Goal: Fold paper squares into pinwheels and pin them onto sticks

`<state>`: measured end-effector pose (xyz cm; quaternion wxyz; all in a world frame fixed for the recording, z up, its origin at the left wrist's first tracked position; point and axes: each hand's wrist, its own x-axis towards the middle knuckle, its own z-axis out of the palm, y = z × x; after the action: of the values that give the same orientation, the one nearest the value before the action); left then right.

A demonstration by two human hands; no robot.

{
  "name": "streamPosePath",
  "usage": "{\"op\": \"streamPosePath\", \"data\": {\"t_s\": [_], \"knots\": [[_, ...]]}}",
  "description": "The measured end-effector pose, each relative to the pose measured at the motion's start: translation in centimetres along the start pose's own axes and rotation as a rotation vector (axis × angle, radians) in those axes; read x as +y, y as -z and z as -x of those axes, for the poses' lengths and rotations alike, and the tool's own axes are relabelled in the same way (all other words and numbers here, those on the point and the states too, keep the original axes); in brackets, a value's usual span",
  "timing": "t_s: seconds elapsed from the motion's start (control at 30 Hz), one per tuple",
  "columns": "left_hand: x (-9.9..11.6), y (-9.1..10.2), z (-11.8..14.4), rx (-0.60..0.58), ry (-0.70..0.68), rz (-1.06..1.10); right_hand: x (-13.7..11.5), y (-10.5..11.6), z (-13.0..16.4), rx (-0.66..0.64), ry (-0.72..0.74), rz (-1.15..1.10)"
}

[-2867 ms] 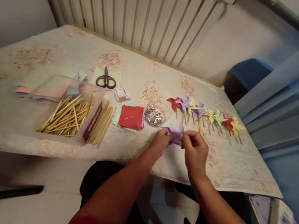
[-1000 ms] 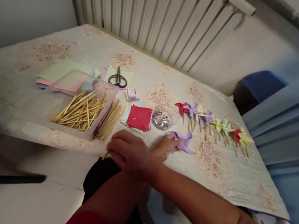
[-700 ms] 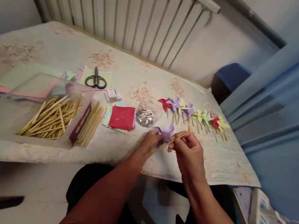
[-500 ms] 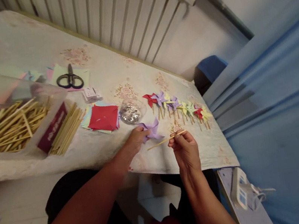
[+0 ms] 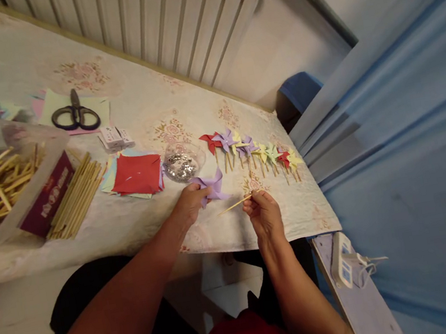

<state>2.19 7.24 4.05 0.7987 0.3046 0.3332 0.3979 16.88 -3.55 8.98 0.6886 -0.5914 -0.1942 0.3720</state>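
Observation:
Between the fingers of my left hand (image 5: 189, 203) is a purple paper pinwheel (image 5: 214, 186), held just above the table near its front edge. My right hand (image 5: 263, 211) pinches a thin wooden stick (image 5: 234, 206) close to one end. The stick's free end points left, below the pinwheel and apart from it. Just beyond my left hand is a round clear dish (image 5: 182, 165) of small shiny metal pieces, too small to make out. A row of finished pinwheels on sticks (image 5: 247, 146), in red, purple, yellow and green, lies past my right hand.
A stack of paper squares (image 5: 137, 173), red on top, lies left of the dish. Small boxes (image 5: 114, 136) and black scissors (image 5: 75, 114) are behind it. Wooden sticks (image 5: 76, 198) fill the left, beside a clear bin (image 5: 44, 185). A power strip (image 5: 342, 261) sits at lower right.
The view has shifted, so the table's things appear further left. My left hand still holds the purple pinwheel and my right hand the stick; the stick remains apart from the pinwheel.

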Motion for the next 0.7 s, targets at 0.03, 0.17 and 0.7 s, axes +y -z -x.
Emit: {"op": "streamPosePath", "data": {"t_s": [0.03,0.17,0.7], "knots": [[0.1,0.0,0.1,-0.002,0.003,0.007,0.1,0.0,-0.1,0.002,0.0,0.006],[0.2,-0.1,0.1,0.008,0.006,0.022,1.7,0.4,-1.1,0.072,-0.064,0.068],[0.1,0.1,-0.1,0.001,-0.007,0.029,5.6,1.5,-0.1,-0.467,0.798,1.538]]}}
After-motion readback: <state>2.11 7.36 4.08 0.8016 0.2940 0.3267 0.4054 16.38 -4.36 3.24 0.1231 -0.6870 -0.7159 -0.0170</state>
